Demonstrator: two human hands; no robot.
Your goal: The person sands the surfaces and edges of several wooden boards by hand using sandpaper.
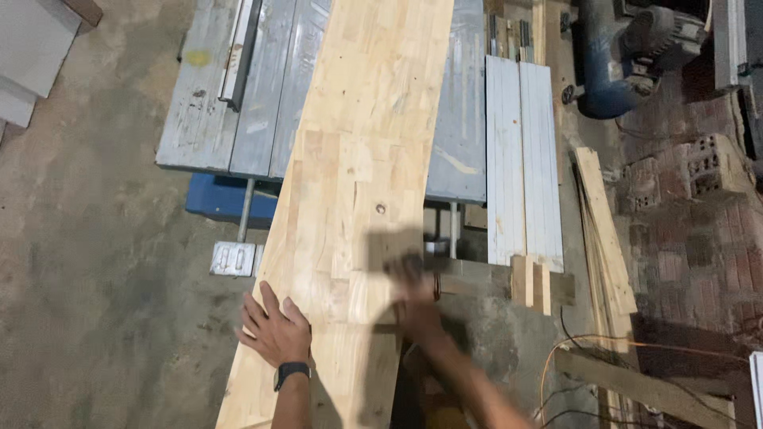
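1. Head view, the only one. A long pale board (362, 183) was seen lying on a grey saw table (238, 103), its long axis running from the near lower left away to the upper middle of the frame, with the near end overhanging the table toward the person.

2. The left hand (274, 330) was laid flat on the board's near left edge, fingers spread and pointing up along the long axis. Nothing was clasped; the palm was pressed open on the wood. A dark watch (291, 372) was worn at that wrist.

3. The right hand (413, 298) was found at the board's right edge, level with the left but blurred by motion. Whether it was closed on the edge or merely touching could not be told.

4. The board was thus flanked across its width, one hand at each long edge, both at the near end. The far end lay well away over the table.

5. Noted around: white slats (523, 159) lying on the table's right side, loose strips (608, 230) on the floor just beyond, an orange cable (636, 342) by the right forearm, a blue machine (616, 59) at the upper right.
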